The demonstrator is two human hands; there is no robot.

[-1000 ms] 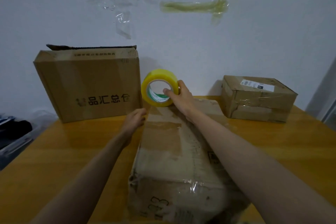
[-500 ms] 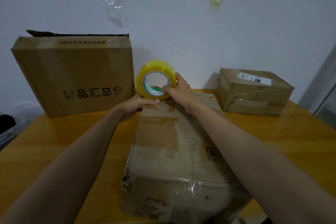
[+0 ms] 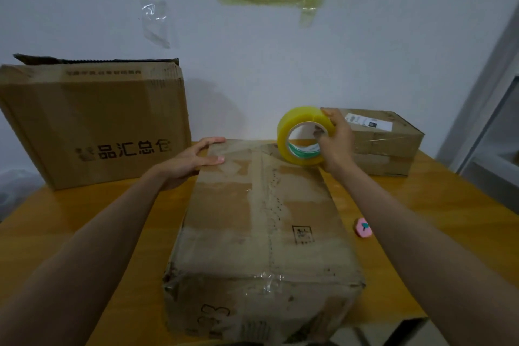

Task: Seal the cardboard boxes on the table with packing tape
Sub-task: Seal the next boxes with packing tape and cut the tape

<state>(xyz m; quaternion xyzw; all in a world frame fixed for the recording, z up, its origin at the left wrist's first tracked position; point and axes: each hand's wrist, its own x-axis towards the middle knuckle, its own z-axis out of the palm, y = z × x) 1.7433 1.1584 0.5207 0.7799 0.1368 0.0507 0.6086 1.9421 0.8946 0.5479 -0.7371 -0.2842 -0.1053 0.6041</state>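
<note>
A long worn cardboard box (image 3: pixel 261 233) lies lengthwise in front of me on the wooden table (image 3: pixel 84 222). My right hand (image 3: pixel 335 143) grips a yellow roll of packing tape (image 3: pixel 302 135) at the box's far right corner, thumb through the core. A clear strip of tape runs from the roll leftward across the far end of the box. My left hand (image 3: pixel 193 160) holds the far left corner, thumb on top and fingers over the far edge.
A large printed box (image 3: pixel 92 121) stands at the back left against the wall. A smaller taped box (image 3: pixel 384 140) with a white label sits at the back right. A small pink object (image 3: pixel 363 227) lies right of the middle box. Tape scraps hang on the wall.
My right hand has carried the roll from the far left corner to the far right, drawing tape across the box end. My left hand now presses the far left corner.
</note>
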